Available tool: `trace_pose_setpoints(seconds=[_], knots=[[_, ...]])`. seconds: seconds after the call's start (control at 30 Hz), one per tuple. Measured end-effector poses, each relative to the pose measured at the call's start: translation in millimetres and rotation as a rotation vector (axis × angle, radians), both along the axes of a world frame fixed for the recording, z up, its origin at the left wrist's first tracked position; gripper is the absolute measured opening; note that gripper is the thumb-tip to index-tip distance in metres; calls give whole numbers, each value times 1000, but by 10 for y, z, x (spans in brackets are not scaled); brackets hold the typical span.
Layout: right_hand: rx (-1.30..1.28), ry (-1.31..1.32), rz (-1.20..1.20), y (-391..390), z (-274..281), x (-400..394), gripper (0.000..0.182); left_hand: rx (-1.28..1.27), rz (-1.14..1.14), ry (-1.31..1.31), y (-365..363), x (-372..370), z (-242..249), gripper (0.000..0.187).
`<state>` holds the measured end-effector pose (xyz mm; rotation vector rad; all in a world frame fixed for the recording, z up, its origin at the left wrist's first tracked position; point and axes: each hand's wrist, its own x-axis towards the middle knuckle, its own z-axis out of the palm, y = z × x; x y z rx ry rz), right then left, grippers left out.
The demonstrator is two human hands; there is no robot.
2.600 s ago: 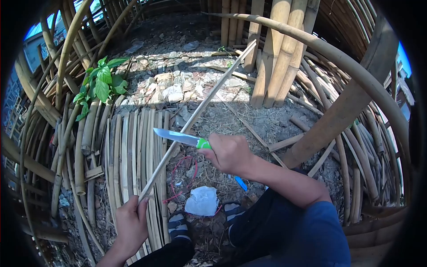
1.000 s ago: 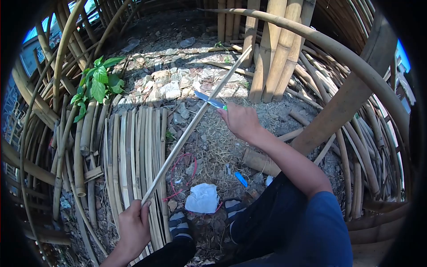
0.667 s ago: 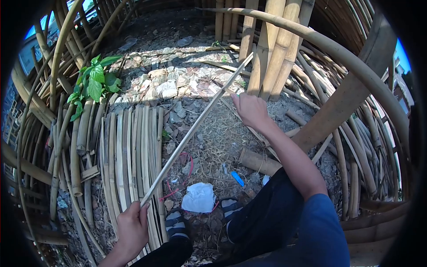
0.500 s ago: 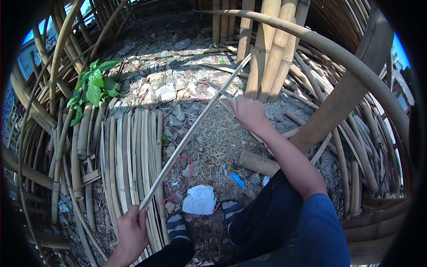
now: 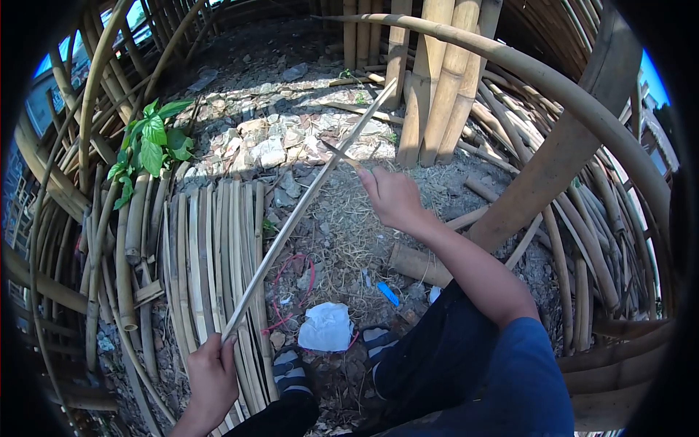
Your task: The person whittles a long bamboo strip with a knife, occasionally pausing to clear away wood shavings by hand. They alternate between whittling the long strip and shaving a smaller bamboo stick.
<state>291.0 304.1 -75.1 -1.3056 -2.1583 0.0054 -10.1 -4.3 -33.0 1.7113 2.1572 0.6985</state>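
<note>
A long, thin bamboo strip (image 5: pixel 291 222) slants up and to the right across the middle of the view. My left hand (image 5: pixel 212 380) is closed round its lower end. In my right hand (image 5: pixel 393 197) is a knife (image 5: pixel 338 152), fingers wrapped round its handle, most of which the hand hides. The blade points up and left and crosses the strip in its upper part. Below my left hand, a row of split bamboo strips (image 5: pixel 218 255) lies side by side on the ground.
Upright bamboo poles (image 5: pixel 437 80) stand ahead, and a curved pole (image 5: pixel 510 58) arches over the right side. A leafy plant (image 5: pixel 154 138) grows at left. Near my feet lie a white plastic sheet (image 5: pixel 325 328), pink string (image 5: pixel 274 295), a blue wrapper (image 5: pixel 388 293) and a bamboo piece (image 5: pixel 419 266).
My right hand has moved slightly left and down, and more of the knife blade now shows past the strip. The strip's upper end has shifted a little left.
</note>
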Motion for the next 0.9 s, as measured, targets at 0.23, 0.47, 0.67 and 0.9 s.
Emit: trace_pose_setpoints(seconds=[0.23, 0.47, 0.67, 0.9], knots=[[302, -98, 461, -401, 176, -225, 42, -50, 12, 12, -4, 49, 78, 28], [315, -78, 291, -138, 176, -174, 42, -42, -10, 28, -8, 46, 60, 28], [-33, -60, -358, 444, 268, 392, 51, -50, 7, 30, -54, 65, 90, 27], [45, -50, 130, -196, 288, 142, 48, -32, -2, 55, 19, 37, 7, 28]])
